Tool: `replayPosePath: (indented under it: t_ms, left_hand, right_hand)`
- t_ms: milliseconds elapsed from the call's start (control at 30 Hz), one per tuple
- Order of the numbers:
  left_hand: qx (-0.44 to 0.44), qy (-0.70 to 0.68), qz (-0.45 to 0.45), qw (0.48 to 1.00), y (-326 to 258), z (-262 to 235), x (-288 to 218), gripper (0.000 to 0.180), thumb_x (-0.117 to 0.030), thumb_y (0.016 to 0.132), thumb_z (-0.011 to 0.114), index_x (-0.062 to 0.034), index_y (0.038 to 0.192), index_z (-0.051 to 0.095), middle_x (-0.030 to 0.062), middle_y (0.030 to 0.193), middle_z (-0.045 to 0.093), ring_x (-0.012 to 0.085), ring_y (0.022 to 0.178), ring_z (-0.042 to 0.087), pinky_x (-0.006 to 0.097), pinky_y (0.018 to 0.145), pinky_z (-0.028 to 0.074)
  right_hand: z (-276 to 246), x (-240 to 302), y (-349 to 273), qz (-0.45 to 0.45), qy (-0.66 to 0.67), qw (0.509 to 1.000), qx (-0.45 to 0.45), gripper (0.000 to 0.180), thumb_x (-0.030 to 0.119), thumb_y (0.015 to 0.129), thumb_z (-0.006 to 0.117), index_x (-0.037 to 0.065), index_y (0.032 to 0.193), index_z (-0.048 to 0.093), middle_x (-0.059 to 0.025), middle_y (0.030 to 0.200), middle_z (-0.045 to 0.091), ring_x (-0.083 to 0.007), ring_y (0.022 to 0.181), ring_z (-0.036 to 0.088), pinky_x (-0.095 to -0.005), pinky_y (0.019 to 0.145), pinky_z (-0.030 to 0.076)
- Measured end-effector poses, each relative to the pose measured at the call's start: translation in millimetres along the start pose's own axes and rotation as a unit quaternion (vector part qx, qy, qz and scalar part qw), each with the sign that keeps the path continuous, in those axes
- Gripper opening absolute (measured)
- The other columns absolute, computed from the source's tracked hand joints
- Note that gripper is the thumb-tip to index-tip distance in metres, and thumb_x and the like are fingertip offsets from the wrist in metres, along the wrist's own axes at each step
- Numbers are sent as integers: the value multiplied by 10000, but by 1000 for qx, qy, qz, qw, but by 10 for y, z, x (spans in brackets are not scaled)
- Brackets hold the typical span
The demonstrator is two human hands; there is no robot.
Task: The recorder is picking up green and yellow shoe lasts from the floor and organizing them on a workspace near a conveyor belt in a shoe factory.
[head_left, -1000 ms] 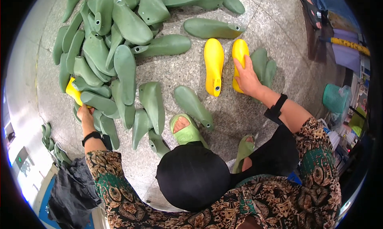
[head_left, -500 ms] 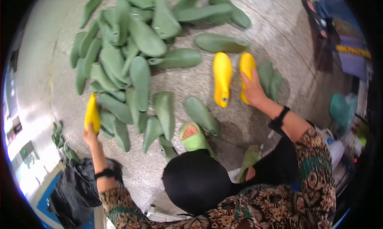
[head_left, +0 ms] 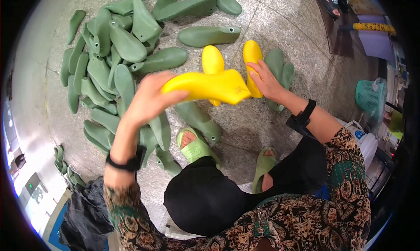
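A yellow shoe last [head_left: 208, 85] is raised off the floor in my left hand [head_left: 151, 98], whose fingers and thumb close round its toe end. It lies crosswise in the picture and partly covers a second yellow shoe last [head_left: 212, 57] on the floor. To the right of that, my right hand [head_left: 267, 81] has its fingers on a third yellow shoe last [head_left: 252, 52], which rests on the floor with its long side toward me. Just beyond my right fingers lie green shoe lasts [head_left: 274, 62], partly hidden by the hand.
A large heap of green shoe lasts [head_left: 127, 43] spreads over the speckled floor on the left. One green last [head_left: 209, 36] lies beyond the yellow ones. My feet in green slippers [head_left: 192, 146] are close by. A black plastic bag [head_left: 85, 216] sits lower left, a turquoise basket [head_left: 367, 95] right.
My left hand has carried its yellow last from the heap's left side over to the middle, turning it crosswise. My right hand stays at its yellow last. The whole view has shifted.
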State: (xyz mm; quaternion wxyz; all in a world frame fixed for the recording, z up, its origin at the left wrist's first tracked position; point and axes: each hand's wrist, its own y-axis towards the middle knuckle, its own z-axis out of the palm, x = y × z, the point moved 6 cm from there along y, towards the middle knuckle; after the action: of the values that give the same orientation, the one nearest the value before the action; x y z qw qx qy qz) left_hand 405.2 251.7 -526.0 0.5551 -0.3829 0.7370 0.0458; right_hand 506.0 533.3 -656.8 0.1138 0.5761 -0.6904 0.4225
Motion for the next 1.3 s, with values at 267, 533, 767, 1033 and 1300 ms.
replayPosePath:
  t_ms: [267,533,767,1033,1300]
  left_hand:
    - [43,-35,-117,992,1719,1059,492,338,-222,727,661,59,908,610,149,796,634,227,761,622,350,696,488]
    - [-301,21,43,953,543,753,499,138,-118,769,597,-10,855,610,156,807,599,314,813,606,366,725,484]
    - [-175,-128,-290,932,-1107,1768,1242,487,-309,770,645,58,1073,540,229,864,638,317,765,647,375,692,502]
    - [2,23,-363,931,-635,1827,1053,1113,-465,659,701,-60,1421,-3,288,1236,371,469,995,517,532,853,416]
    - [-167,-57,-256,950,-516,1697,1216,917,-215,734,641,-18,1414,58,323,1330,266,498,1159,392,455,984,359]
  right_hand:
    - [162,453,-233,-126,-141,980,-56,617,359,823,576,-29,1258,375,-285,1323,316,-409,1267,279,-482,1045,214]
    - [401,343,61,-85,-242,956,-138,590,53,709,601,-24,1246,369,-271,1245,374,-414,1121,409,-466,958,335]
    - [387,261,99,-112,-175,965,-160,590,15,760,538,-22,1304,310,-299,1345,279,-459,1214,330,-459,1018,301]
    - [728,1122,31,-210,-125,967,-73,623,189,768,638,-30,1279,358,-288,1307,340,-444,1125,422,-477,957,350]
    - [1118,913,374,-112,-62,991,-49,627,123,841,538,-35,1359,222,-327,1396,157,-469,1293,207,-458,1075,218]
